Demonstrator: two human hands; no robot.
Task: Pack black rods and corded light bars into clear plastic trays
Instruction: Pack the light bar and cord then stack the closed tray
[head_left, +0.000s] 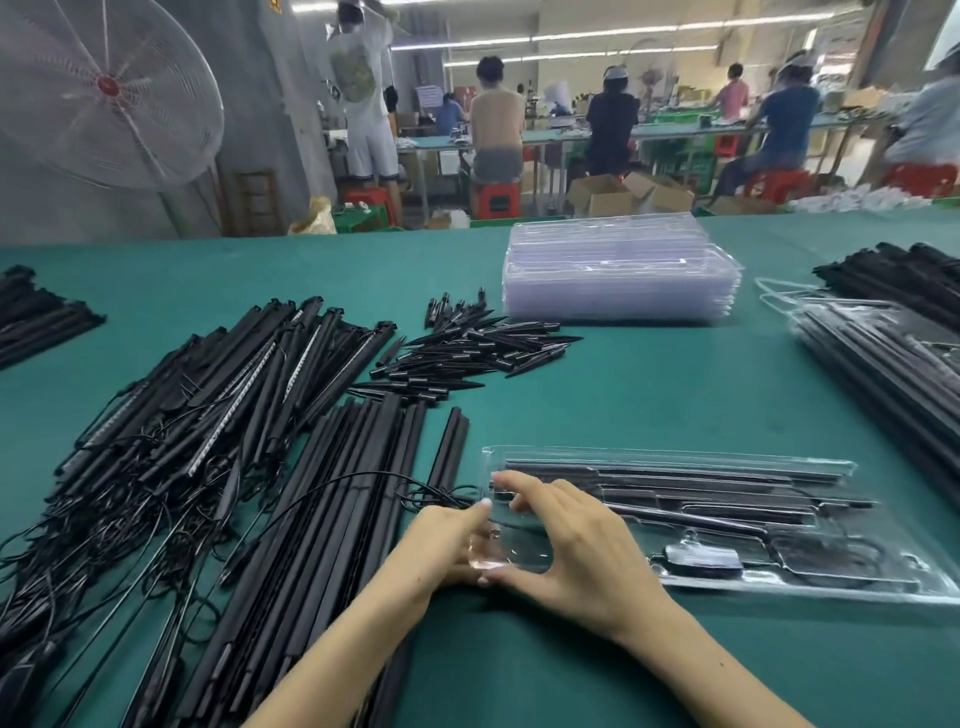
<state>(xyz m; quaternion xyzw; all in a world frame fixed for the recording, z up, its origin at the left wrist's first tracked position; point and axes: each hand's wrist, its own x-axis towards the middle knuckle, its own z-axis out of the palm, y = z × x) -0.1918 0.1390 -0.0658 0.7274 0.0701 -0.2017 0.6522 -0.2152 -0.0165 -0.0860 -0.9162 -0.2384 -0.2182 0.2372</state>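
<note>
A clear plastic tray (675, 499) — already loaded with black rods and a corded light bar — is gripped at its near-left end by both hands on a green table (649, 395). The left hand (441, 545) pinches the tray's corner, where a black cord (363, 480) trails out; the right hand (566, 540) is curled over the same end, thumb underneath. Loose black rods (332, 509), corded light bars (218, 405) and pointed spikes (467, 348) are heaped to the left. Empty stacked trays (618, 275) are seen beyond.

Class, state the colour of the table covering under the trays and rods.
Teal green, a plain cloth-like table covering; the head view, the only one, shows it clearly.
</note>
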